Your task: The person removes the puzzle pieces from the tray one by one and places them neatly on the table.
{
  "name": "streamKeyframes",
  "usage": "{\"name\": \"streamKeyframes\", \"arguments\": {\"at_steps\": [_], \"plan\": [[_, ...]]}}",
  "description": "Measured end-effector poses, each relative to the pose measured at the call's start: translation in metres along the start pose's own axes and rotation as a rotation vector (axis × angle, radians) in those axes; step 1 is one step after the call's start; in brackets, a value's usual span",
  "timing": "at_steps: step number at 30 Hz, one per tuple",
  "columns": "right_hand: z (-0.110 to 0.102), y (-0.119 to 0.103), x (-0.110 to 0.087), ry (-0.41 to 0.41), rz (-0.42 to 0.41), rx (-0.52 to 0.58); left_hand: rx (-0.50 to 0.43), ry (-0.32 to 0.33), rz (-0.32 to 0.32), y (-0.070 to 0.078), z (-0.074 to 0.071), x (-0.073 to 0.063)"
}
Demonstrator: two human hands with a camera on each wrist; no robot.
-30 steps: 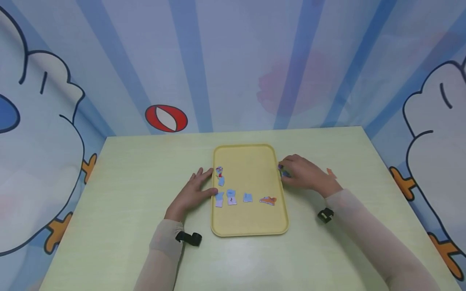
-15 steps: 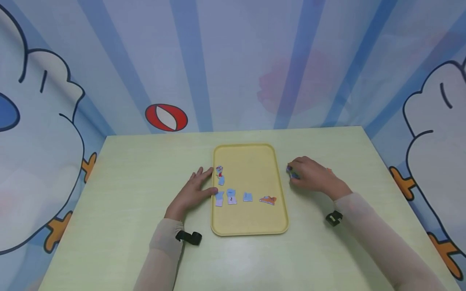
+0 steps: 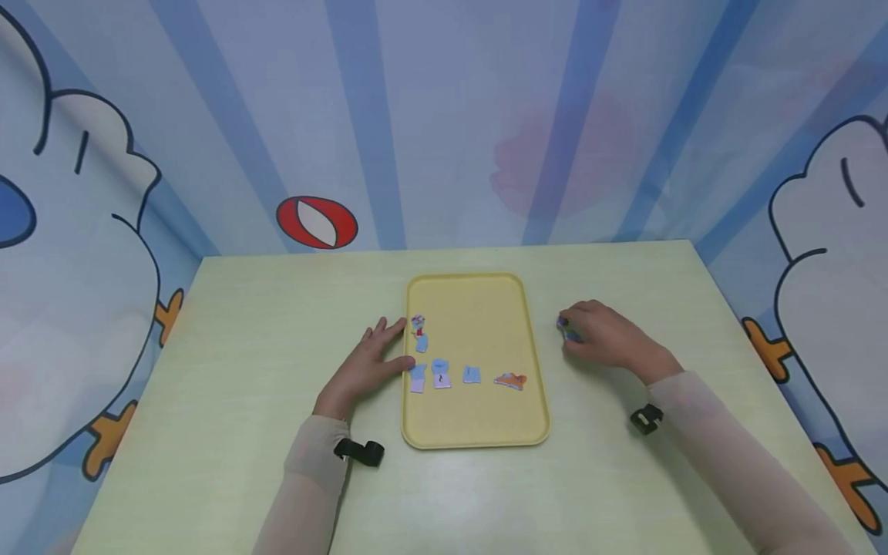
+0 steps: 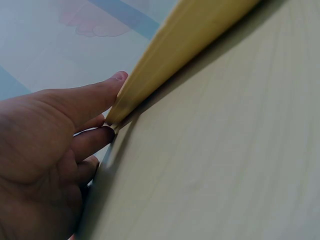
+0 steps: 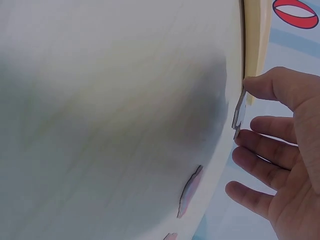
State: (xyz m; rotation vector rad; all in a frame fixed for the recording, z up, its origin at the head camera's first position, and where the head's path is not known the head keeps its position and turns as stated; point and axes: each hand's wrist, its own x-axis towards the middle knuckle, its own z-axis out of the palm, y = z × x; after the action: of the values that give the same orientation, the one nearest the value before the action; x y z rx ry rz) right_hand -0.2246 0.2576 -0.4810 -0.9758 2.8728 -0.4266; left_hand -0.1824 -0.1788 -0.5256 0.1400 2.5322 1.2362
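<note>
A yellow tray (image 3: 475, 424) lies on the table. My left hand (image 3: 364, 374) rests at its left edge, fingers spread. In the left wrist view the thumb (image 4: 117, 77) touches the tray's side wall. To the right of the tray, my right hand (image 3: 605, 335) pinches a small dark blue and green puzzle piece (image 3: 567, 330). The right wrist view shows that thin piece (image 5: 240, 110) edge-on between thumb and fingertips. On the tray lie a piece with a figure (image 3: 418, 330), several light blue and lilac pieces (image 3: 442, 374) and an orange piece (image 3: 511, 381).
Other thin pieces (image 5: 190, 192) lie on the table near the right hand in the right wrist view; the hand hides them in the head view. A blue striped backdrop (image 3: 444, 123) with cartoon figures stands behind and beside the table (image 3: 291, 308).
My right hand has moved right, away from the tray's right rim, with the puzzle piece in its fingers. The left hand stays put, and the pieces on the tray have not moved.
</note>
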Motion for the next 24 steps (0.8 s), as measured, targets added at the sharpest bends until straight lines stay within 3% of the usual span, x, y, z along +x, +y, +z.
{"name": "streamKeyframes", "arguments": {"at_steps": [13, 24], "plan": [[0.002, 0.01, -0.008, -0.038, 0.091, 0.018, -0.004, 0.005, -0.012, 0.001, 0.0, -0.001], [0.003, 0.013, -0.014, -0.056, 0.118, 0.014, -0.003, 0.002, -0.013, 0.0, 0.001, 0.0]]}}
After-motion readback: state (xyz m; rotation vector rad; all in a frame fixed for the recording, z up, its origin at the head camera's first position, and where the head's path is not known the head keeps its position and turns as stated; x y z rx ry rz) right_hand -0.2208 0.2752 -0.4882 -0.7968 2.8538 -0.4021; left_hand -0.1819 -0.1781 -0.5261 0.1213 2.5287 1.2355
